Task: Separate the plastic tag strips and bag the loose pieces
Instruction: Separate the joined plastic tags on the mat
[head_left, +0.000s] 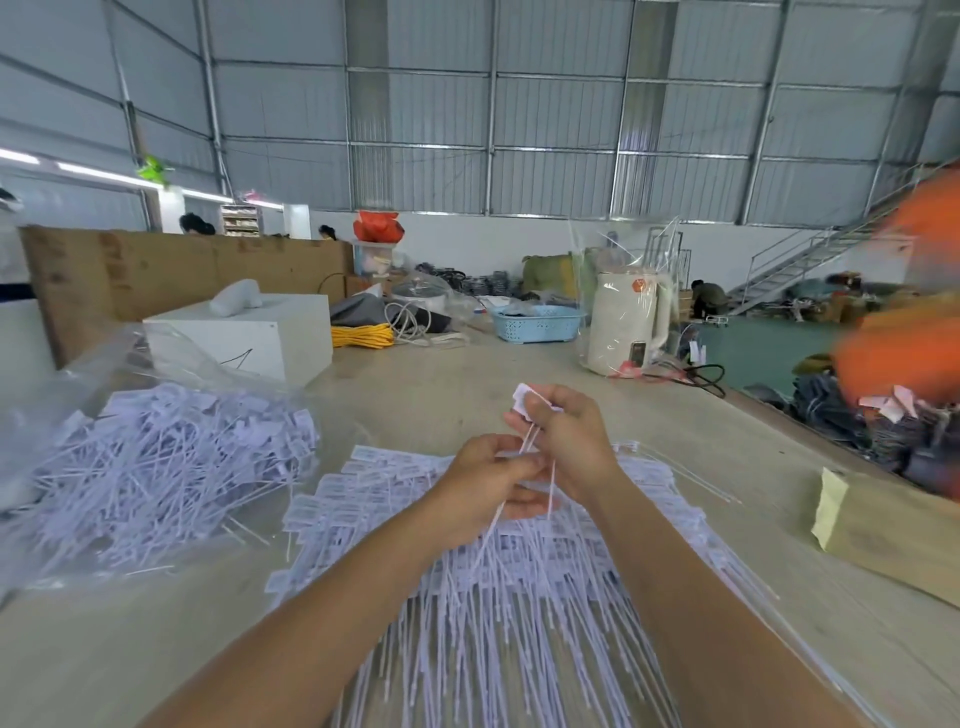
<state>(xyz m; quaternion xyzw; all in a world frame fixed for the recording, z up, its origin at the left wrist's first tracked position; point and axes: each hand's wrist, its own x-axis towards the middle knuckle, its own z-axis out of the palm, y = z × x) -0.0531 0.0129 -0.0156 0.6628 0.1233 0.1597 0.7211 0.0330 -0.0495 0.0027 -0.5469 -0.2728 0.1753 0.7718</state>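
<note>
Right hand (563, 441) pinching white tag strip (527, 402), left hand (485, 480) gripping its tails, above tag pile (519, 582)

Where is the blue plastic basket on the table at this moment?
In the head view, the blue basket stands at the far end of the table, right of centre, just left of the white kettle wrapped in clear plastic.
</note>
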